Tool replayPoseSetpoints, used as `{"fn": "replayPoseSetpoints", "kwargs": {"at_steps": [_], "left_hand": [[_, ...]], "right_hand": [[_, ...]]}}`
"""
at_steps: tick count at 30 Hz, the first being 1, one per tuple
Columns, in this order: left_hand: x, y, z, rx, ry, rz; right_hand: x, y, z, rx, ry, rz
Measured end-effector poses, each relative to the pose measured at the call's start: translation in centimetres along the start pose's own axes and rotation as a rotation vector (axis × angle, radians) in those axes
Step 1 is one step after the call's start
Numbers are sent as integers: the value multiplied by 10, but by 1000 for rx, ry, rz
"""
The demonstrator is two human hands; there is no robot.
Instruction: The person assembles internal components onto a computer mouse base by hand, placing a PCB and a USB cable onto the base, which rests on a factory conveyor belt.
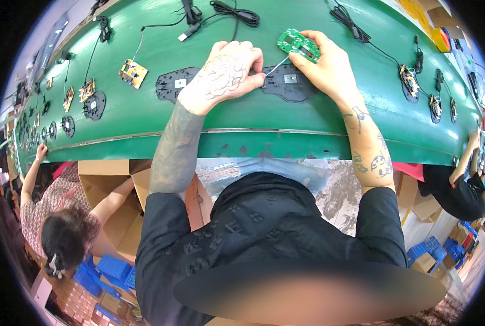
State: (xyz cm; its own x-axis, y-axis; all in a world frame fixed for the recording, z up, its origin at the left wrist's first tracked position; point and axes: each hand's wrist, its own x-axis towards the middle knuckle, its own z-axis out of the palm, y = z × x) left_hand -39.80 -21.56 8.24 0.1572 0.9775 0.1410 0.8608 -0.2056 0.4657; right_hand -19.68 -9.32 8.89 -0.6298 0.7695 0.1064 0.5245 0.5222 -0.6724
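My right hand (329,65) grips a green circuit board (298,44) by its right edge, tilted above the green work surface (242,117). Thin pale wires (277,66) run from the board down to the left. My left hand (226,70) pinches their lower end between thumb and fingers; the fingertips partly hide it. Beneath the board lies a black plastic base plate (291,87) with a pale square on it. Another black base plate (173,85) sits just left of my left hand, partly covered by it. A coiled black cable (242,15) lies beyond my hands.
Left along the green surface are a brown circuit board (133,74) on a cable and more base plates (94,106). Cabled boards on plates (409,83) lie right. A co-worker (63,228) reaches into a cardboard box (117,217) at left; another person (454,190) is at right.
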Motion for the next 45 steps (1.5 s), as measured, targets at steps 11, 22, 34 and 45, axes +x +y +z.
{"fn": "replayPoseSetpoints", "kwargs": {"at_steps": [11,22,34,45], "left_hand": [[4,10,-2,-73,-50,-20],[11,9,-3,-73,-40,-18],[5,-6,11,-33,54,114],[4,-8,12,-168,-26,95]], "right_hand": [[5,9,10,-39,-20,-101],[10,11,-25,184,-199,-60],[-1,-7,-49,210,-398,-316],[-8,-14,-43,32,-414,-490]]}}
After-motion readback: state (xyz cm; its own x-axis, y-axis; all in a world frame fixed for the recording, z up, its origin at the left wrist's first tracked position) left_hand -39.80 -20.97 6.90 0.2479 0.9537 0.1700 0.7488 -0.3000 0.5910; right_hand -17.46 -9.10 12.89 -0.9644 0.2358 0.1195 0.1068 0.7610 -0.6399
